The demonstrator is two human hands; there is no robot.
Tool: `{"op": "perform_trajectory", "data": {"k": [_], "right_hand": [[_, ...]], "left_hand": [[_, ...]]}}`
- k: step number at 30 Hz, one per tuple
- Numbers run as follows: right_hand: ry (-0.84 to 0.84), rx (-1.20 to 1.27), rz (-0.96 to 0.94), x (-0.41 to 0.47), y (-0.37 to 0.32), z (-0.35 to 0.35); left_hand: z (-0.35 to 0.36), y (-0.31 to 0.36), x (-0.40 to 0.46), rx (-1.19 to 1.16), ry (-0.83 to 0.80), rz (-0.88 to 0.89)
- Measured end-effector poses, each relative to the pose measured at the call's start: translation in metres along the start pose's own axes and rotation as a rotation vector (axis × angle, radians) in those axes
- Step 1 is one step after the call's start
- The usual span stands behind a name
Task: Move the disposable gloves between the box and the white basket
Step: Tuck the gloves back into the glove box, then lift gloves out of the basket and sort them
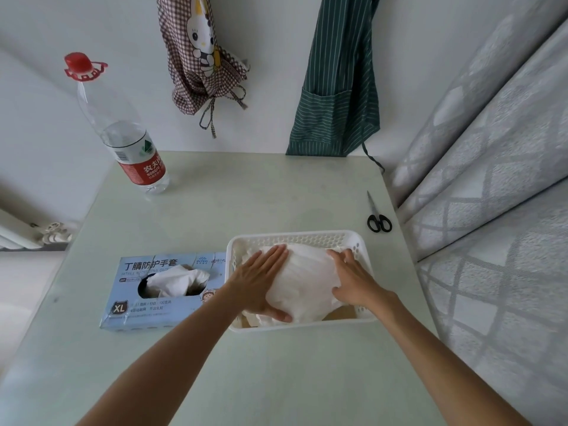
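A heap of white disposable gloves (302,281) fills the white perforated basket (307,238) at the table's middle right. My left hand (261,281) lies flat on the heap's left side, fingers straight, thumb under the near edge. My right hand (353,279) presses on the heap's right side with fingers spread. Left of the basket, touching it, lies the light blue glove box (138,315), and white gloves (176,279) stick out of its oval opening.
A clear plastic bottle (123,139) with a red cap stands at the table's back left. Black-handled scissors (378,219) lie near the right edge. Two aprons hang on the wall behind. A grey patterned curtain (491,210) runs along the right side.
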State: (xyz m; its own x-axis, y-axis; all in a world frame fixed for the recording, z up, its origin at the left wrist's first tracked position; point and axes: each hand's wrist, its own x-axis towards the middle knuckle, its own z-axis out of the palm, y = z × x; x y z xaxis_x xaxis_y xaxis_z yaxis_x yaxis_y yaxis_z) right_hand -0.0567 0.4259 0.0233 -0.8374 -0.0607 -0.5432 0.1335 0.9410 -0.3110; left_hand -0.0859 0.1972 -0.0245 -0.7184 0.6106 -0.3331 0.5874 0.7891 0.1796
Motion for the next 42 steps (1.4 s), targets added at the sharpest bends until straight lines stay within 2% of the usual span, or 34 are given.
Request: {"op": "perform_trajectory", "data": {"k": [4,9,14,17,20,22,24,26,28,30,33,37,40,42], "right_hand": [[0.049,0.058,-0.023,-0.001,0.001,0.0],[0.358,-0.028,-0.072,-0.009,0.006,-0.007],[0.288,-0.119,0.014,-0.01,0.001,-0.003],[0.494,-0.007,0.036,-0.014,-0.022,-0.009],[0.613,0.126,-0.133,-0.015,-0.074,-0.007],[0.567,0.151,-0.311,-0.01,-0.117,0.005],[0.472,0.135,-0.463,-0.003,-0.161,0.025],[0.44,0.091,-0.558,0.009,-0.189,0.046],[0.392,-0.01,-0.597,0.027,-0.214,0.065],[0.326,-0.177,-0.617,0.039,-0.23,0.072],[0.353,-0.272,-0.644,0.044,-0.236,0.071],[0.336,-0.153,-0.649,0.04,-0.228,0.062],[0.424,-0.062,-0.577,0.036,-0.218,0.054],[0.419,-0.024,-0.548,0.03,-0.217,0.049]], "left_hand": [[-0.005,0.0,-0.001,0.001,0.078,0.057],[-0.013,-0.004,-0.014,-0.099,0.197,0.084],[-0.003,-0.006,-0.024,-0.092,0.133,0.002],[-0.018,-0.006,-0.041,-0.21,0.28,-0.031],[-0.022,-0.032,-0.081,-0.32,0.475,-0.198],[-0.013,-0.064,-0.115,-0.388,0.532,-0.38],[0.001,-0.1,-0.149,-0.359,0.445,-0.524],[0.012,-0.125,-0.167,-0.325,0.282,-0.578],[0.018,-0.143,-0.178,-0.39,0.206,-0.609],[0.022,-0.149,-0.181,-0.45,0.199,-0.59],[0.025,-0.144,-0.182,-0.485,0.226,-0.601],[0.026,-0.145,-0.182,-0.484,0.239,-0.616],[0.028,-0.145,-0.179,-0.481,0.238,-0.606],[0.028,-0.144,-0.179,-0.47,0.243,-0.608]]}}
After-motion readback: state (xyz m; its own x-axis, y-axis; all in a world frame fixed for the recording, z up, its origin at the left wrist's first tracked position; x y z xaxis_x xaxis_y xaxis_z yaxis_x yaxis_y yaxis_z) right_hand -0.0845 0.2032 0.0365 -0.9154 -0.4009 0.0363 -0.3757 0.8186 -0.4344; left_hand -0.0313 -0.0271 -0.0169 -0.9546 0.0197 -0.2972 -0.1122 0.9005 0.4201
